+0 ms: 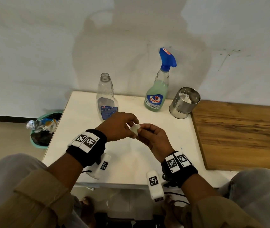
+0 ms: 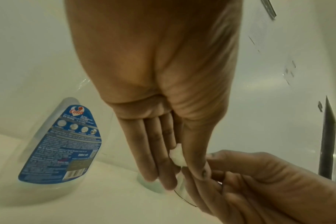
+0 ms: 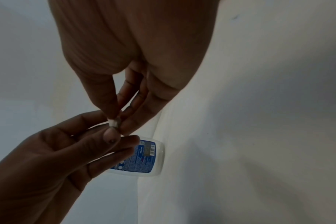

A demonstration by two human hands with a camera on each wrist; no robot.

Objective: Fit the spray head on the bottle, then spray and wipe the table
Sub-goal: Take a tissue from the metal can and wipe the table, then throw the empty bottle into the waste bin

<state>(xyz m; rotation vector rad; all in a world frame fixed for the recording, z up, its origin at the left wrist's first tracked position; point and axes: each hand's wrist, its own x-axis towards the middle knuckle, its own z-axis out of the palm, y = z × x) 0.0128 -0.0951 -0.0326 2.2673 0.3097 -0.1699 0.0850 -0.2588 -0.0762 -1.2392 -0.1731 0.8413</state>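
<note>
Above the middle of the white table point(image 1: 163, 145), both hands hold one small white wad of tissue point(image 1: 135, 130). My left hand point(image 1: 128, 125) pinches its left side and my right hand point(image 1: 145, 131) pinches its right side. The left wrist view shows the tissue wad point(image 2: 177, 156) between thumb and fingers; in the right wrist view the tissue wad point(image 3: 113, 122) sits at the fingertips. At the back stands a bottle of green liquid point(image 1: 156, 94) with the blue spray head point(image 1: 167, 58) on it. An empty clear bottle point(image 1: 106, 97), uncapped, stands behind my left hand.
A perforated steel cup point(image 1: 184, 102) with white tissue inside stands at the table's back right. A wooden board point(image 1: 239, 134) adjoins the right edge. On the floor to the left is a green bin point(image 1: 42, 129) full of rubbish. A wall rises behind the table.
</note>
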